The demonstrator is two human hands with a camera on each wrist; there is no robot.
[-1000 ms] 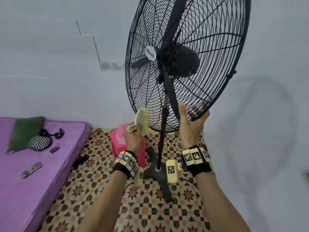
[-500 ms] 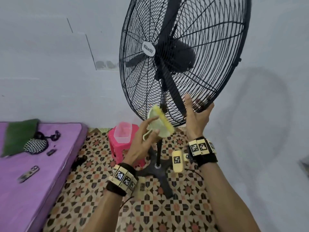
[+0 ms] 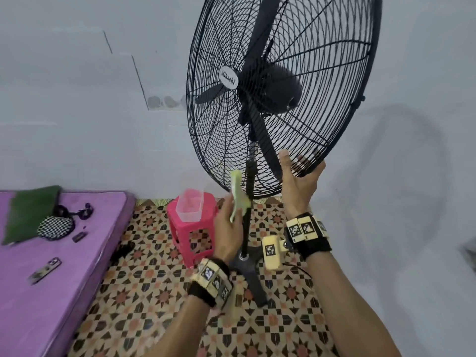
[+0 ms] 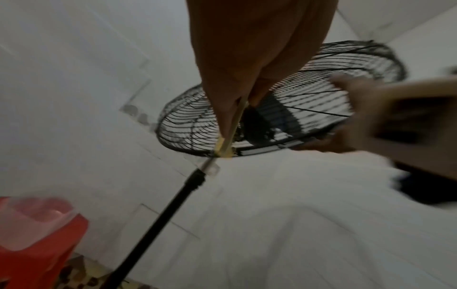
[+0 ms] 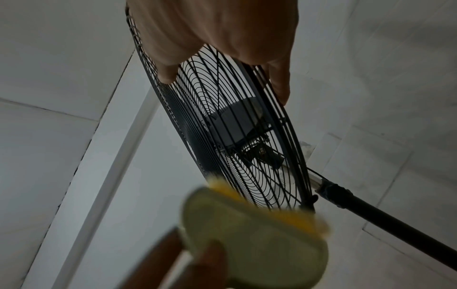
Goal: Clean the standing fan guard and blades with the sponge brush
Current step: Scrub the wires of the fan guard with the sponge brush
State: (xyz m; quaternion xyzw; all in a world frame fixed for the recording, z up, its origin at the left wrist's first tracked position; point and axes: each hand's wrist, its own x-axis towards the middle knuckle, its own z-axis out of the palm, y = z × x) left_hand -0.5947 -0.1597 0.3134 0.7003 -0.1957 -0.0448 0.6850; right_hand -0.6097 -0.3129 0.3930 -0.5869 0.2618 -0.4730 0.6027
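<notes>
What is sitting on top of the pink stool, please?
A clear plastic tub stands on the pink stool. It looks empty, but blur hides its bottom.

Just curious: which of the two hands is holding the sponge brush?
The left hand grips the yellow-green sponge brush; the right hand holds the fan guard rim instead.

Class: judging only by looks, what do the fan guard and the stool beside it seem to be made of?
Fan guard: likely metal wire, painted matt black; thin, evenly curved rings and spokes.
Stool: likely moulded plastic, glossy pink; one-piece body with lattice cut-outs in its side.
</notes>
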